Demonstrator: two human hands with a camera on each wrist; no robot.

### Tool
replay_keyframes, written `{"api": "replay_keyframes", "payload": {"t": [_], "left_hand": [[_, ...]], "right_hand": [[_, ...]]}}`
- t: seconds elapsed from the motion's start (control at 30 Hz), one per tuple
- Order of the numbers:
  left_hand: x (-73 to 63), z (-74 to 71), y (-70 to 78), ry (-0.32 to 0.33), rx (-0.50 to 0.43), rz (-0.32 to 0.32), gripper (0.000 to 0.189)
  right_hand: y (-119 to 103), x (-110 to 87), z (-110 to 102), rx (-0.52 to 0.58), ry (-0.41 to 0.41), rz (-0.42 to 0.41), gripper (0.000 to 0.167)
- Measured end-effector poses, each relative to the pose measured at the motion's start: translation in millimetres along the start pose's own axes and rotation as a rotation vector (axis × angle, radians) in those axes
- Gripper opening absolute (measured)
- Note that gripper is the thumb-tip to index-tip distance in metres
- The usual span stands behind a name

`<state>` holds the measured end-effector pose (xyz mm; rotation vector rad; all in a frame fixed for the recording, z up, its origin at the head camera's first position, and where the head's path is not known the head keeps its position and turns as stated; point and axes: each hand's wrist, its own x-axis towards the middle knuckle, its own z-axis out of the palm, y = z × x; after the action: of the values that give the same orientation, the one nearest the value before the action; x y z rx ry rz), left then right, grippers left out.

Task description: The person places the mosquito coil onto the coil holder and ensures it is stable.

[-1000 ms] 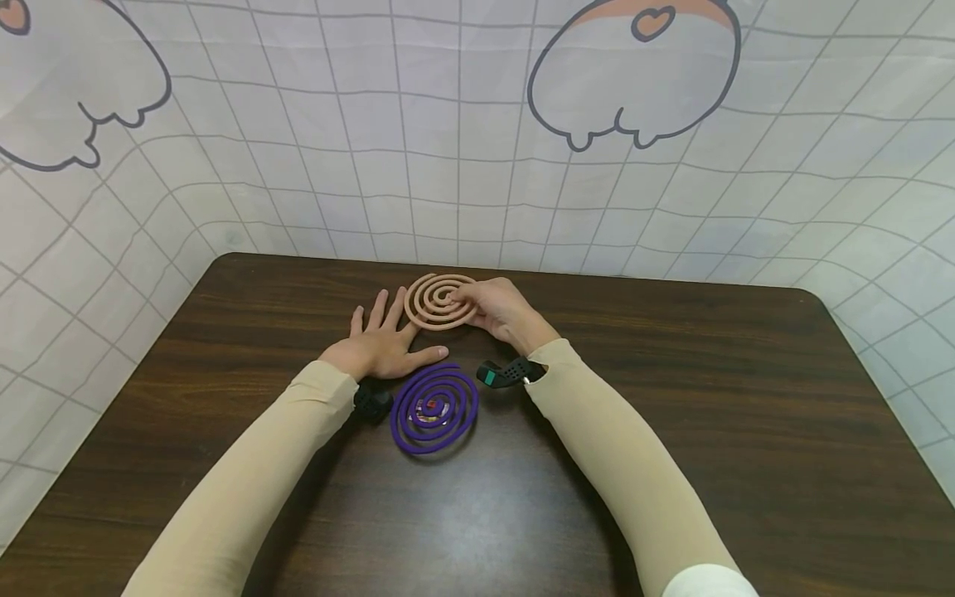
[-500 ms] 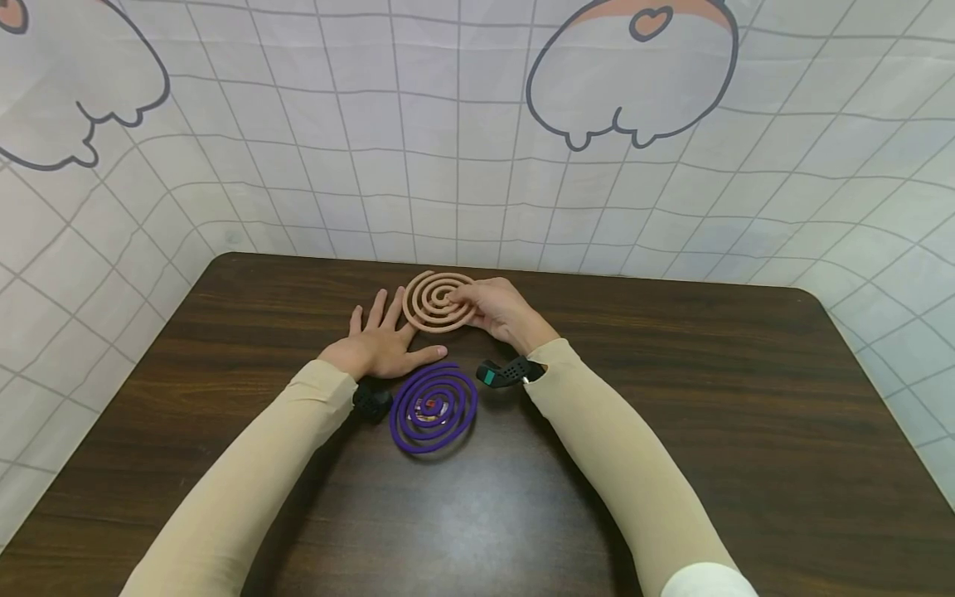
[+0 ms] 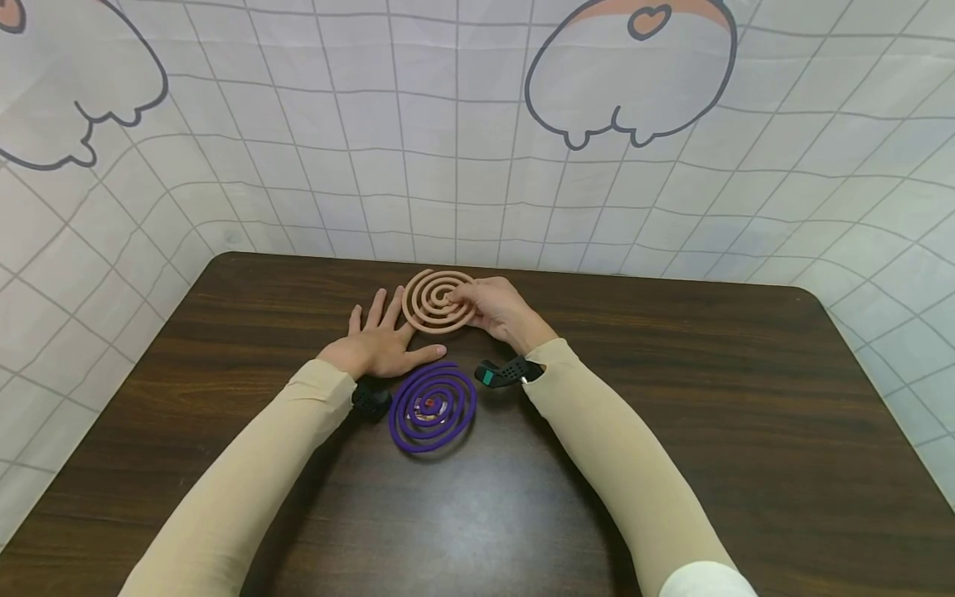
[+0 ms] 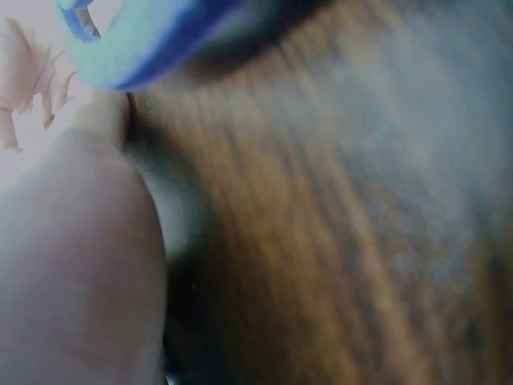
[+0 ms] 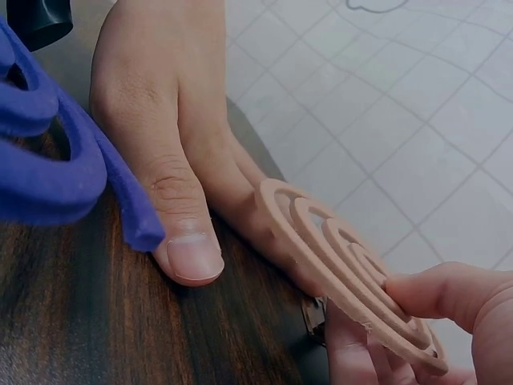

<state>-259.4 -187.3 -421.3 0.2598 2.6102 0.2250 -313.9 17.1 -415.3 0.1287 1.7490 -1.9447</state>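
Observation:
A tan mosquito coil (image 3: 440, 300) is in my right hand (image 3: 507, 313) near the table's far edge. My right thumb (image 5: 437, 293) presses on its middle from above while the fingers lie beneath it, and the coil stands tilted off the table. My left hand (image 3: 376, 348) rests flat on the table with fingers spread, its index finger next to the tan coil's left rim. In front of the left thumb (image 5: 192, 258) sits a purple mosquito coil (image 5: 52, 188), raised slightly above the table. Something small with red and white shows through its centre.
The dark wooden table (image 3: 709, 431) stretches wide to the right. A white gridded curtain (image 3: 448, 133) hangs behind it and at both sides. Under the tan coil, the right wrist view shows a small metallic piece (image 5: 314, 322), mostly hidden.
The tan coil tilts a little more, its far rim slightly higher and its near rim lower in view. Both hands and the purple coil stay in place.

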Motion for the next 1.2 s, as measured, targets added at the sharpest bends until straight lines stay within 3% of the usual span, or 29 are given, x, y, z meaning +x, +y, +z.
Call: {"api": "replay_keyframes", "payload": {"t": [1.2], "left_hand": [[2.6, 2.7, -1.4, 0.004, 0.006, -0.005, 0.099]], "right_hand": [[1.4, 3.3, -1.1, 0.035, -0.017, 0.006, 0.005]]}}
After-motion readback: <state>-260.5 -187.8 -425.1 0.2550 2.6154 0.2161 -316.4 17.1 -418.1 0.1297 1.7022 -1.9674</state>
